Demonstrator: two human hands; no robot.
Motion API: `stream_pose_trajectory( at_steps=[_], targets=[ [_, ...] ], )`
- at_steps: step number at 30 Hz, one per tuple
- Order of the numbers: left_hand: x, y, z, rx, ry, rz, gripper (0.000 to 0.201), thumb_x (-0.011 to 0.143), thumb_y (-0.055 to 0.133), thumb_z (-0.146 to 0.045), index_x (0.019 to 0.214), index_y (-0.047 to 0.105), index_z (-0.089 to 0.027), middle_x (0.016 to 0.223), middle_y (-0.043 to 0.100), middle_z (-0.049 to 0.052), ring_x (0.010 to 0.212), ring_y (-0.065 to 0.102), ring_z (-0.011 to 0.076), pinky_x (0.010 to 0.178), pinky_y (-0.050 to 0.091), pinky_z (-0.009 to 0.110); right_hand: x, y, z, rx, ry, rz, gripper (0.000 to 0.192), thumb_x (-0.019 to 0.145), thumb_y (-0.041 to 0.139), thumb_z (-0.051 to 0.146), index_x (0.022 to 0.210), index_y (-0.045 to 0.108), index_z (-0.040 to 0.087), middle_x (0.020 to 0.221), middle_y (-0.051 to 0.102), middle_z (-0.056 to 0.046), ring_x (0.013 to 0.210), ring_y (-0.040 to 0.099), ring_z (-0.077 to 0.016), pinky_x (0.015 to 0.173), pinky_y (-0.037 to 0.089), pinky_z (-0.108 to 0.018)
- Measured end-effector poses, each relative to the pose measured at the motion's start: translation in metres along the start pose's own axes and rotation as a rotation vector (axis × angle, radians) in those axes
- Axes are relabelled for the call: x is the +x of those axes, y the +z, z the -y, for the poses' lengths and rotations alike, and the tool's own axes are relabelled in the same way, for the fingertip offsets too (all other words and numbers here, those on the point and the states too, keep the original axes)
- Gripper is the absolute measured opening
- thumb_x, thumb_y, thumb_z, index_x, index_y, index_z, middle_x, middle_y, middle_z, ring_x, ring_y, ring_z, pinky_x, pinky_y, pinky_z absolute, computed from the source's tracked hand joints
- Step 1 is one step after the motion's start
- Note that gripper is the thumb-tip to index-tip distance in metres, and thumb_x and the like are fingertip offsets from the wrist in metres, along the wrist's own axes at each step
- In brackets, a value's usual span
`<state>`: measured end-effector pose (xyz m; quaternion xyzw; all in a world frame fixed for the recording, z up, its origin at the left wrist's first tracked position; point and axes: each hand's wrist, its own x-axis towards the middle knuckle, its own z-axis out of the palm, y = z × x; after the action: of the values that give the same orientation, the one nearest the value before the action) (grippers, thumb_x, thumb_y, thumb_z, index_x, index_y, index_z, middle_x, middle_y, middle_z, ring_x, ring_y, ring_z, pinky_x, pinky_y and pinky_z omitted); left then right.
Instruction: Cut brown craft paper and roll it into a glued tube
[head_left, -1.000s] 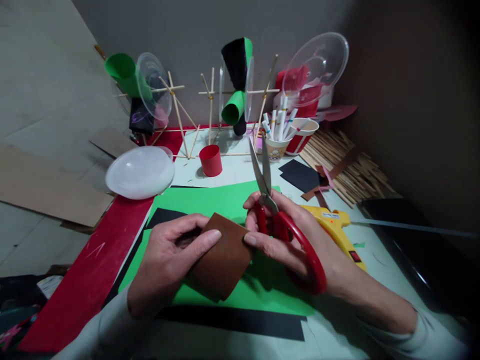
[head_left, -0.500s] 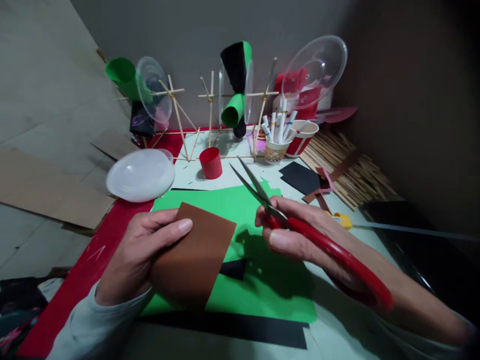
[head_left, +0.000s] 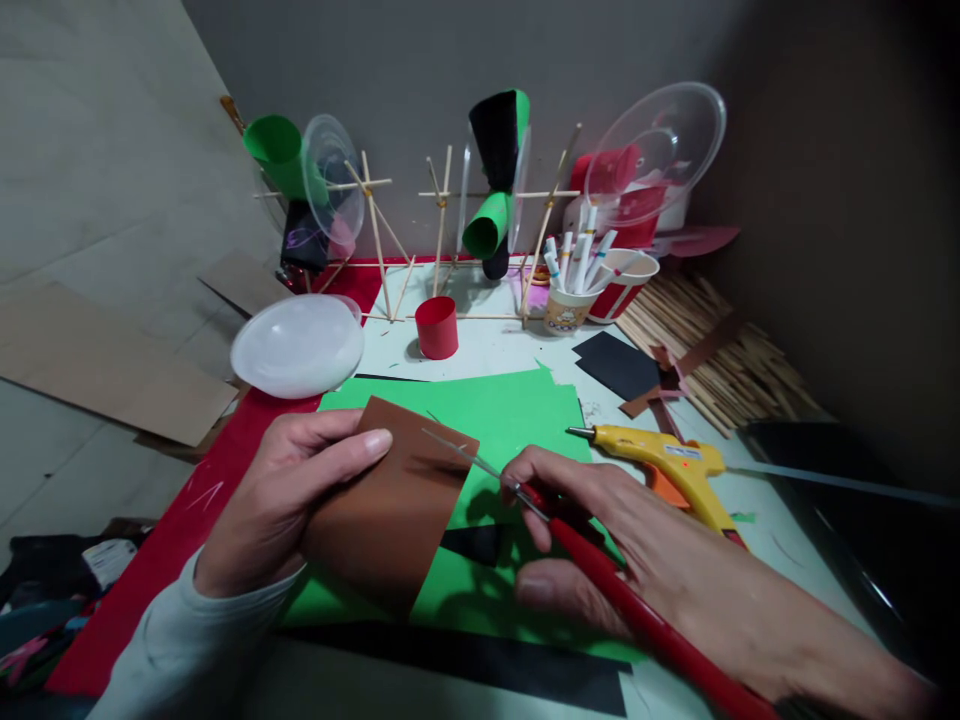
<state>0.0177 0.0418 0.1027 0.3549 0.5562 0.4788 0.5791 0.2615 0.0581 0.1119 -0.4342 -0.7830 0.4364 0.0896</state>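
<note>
My left hand (head_left: 289, 495) holds a brown sheet of paper (head_left: 390, 510) by its left side, thumb on top, above a green sheet (head_left: 517, 410) on the table. My right hand (head_left: 622, 550) grips red-handled scissors (head_left: 592, 570). Their thin blades (head_left: 465, 458) point left and reach over the brown sheet's right edge. Whether the blades touch the paper is unclear.
A yellow glue gun (head_left: 667, 465) lies right of my right hand. Behind stand a red cup (head_left: 437, 327), a white bowl (head_left: 298, 346), a cup of markers (head_left: 570, 290), stick frames with green cones (head_left: 491, 215), wooden sticks (head_left: 712, 340) and black paper (head_left: 619, 362).
The scissors swung from upright to pointing left, and their tips came over the brown sheet's right edge. My left hand unfolded the brown sheet flat and held it out.
</note>
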Motion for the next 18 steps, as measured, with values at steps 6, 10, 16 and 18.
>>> stream_pose_trajectory(
  at_steps=[6,10,16,18],
  targets=[
    [-0.0006,0.0028,0.0018,0.046,-0.026,0.045,0.028,0.074,0.082,-0.033,0.100,0.082,-0.021,0.088,0.081,0.005,0.070,0.072,0.0209,0.063,0.053,0.027,0.0008,0.0035,-0.0026,0.002,0.006,-0.027,0.037,0.090,0.062,0.061,0.088,0.052,0.026,0.078,0.062,0.004,0.069,0.055,-0.0166,0.059,0.040,-0.028],
    [-0.0006,0.0030,0.0017,0.063,-0.025,0.044,0.028,0.074,0.082,-0.033,0.100,0.082,-0.022,0.087,0.081,0.004,0.070,0.071,0.0209,0.063,0.052,0.026,0.0025,0.0048,-0.0062,0.004,-0.001,-0.027,0.039,0.089,0.061,0.064,0.090,0.055,0.025,0.078,0.064,0.003,0.068,0.056,-0.0176,0.059,0.041,-0.029],
    [0.0000,0.0014,0.0013,0.066,-0.023,0.049,0.027,0.074,0.081,-0.033,0.100,0.083,-0.023,0.088,0.080,0.003,0.072,0.072,0.0206,0.063,0.052,0.025,0.0022,0.0055,-0.0078,-0.012,0.001,-0.030,0.042,0.089,0.059,0.067,0.098,0.061,0.026,0.082,0.068,0.001,0.072,0.061,-0.0200,0.061,0.044,-0.031],
    [0.0002,0.0010,0.0014,0.061,-0.024,0.051,0.026,0.075,0.081,-0.033,0.099,0.083,-0.025,0.087,0.080,0.003,0.072,0.072,0.0204,0.064,0.052,0.025,0.0012,0.0061,-0.0077,-0.015,-0.004,-0.038,0.045,0.088,0.059,0.069,0.102,0.062,0.026,0.089,0.071,-0.001,0.077,0.064,-0.0220,0.061,0.044,-0.031]
  ],
)
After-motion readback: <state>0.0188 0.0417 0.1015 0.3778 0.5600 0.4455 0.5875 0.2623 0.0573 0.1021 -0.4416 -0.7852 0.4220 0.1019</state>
